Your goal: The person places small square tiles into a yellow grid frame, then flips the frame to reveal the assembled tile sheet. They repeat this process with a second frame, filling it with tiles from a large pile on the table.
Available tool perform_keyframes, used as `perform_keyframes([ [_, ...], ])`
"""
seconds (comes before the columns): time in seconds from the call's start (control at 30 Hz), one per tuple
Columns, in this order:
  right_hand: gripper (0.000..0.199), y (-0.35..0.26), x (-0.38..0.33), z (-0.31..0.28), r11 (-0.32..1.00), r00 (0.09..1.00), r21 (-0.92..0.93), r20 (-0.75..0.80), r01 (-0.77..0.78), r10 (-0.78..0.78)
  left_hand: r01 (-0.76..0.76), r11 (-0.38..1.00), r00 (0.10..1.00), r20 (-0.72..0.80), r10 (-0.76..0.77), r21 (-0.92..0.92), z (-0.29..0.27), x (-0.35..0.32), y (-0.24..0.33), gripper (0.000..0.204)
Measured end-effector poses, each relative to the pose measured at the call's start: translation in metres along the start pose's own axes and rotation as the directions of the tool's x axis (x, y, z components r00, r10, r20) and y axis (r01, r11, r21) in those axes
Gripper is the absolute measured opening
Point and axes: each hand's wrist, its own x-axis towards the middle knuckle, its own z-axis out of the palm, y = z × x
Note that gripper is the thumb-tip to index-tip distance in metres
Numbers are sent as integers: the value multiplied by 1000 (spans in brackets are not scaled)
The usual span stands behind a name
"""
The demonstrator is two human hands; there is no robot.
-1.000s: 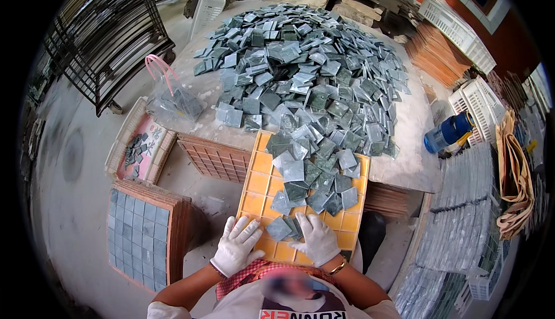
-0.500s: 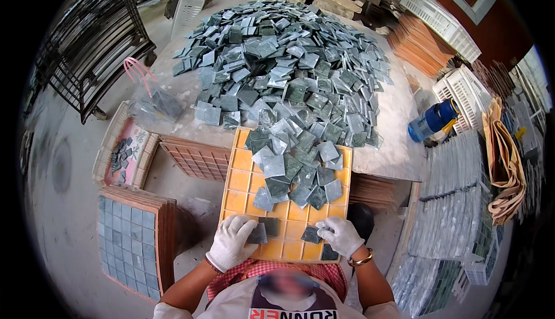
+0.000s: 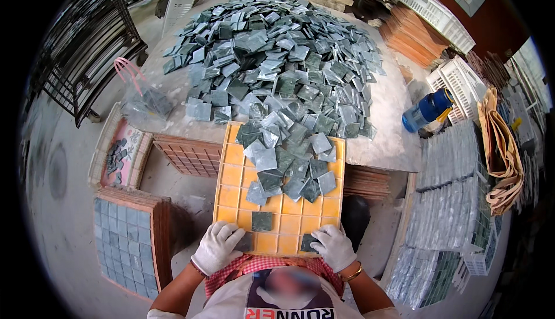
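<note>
A yellow gridded tray [image 3: 228,194] lies before me, with loose grey-green stone tiles [image 3: 298,171] heaped over its far half. At the near left corner my gloved left hand [image 3: 218,248] has its fingers closed at a dark stone tile [image 3: 246,242] low in the grid. My gloved right hand [image 3: 335,248] pinches another dark tile [image 3: 309,242] at the near right, partly covered by its fingers. Between the hands, slightly farther off, a single square tile [image 3: 262,221] lies flat in the grid.
Behind the tray a big pile of tiles [image 3: 272,53] covers the table [image 3: 393,145]. Filled tile panels [image 3: 123,241] are stacked at left, near a crate of tile scraps [image 3: 104,139]. Wrapped tile stacks [image 3: 442,215] and a blue bottle [image 3: 428,111] are at right.
Both hands have moved nearer to me, bringing their tiles down to the tray's near row. The left hand's tile has separated from the square tile beside it.
</note>
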Motion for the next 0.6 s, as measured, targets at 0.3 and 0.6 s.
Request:
perform_keyframes([
  [0.3,48,-26,-6,-5,970,992,-232,116,73,-47,-48,999,997,-52,48,-3,9,-7,-12,59],
  [0.6,50,-34,36,-3,978,969,-115,198,173,-148,-142,990,985,-103,141,-1,11,-1,-10,48],
])
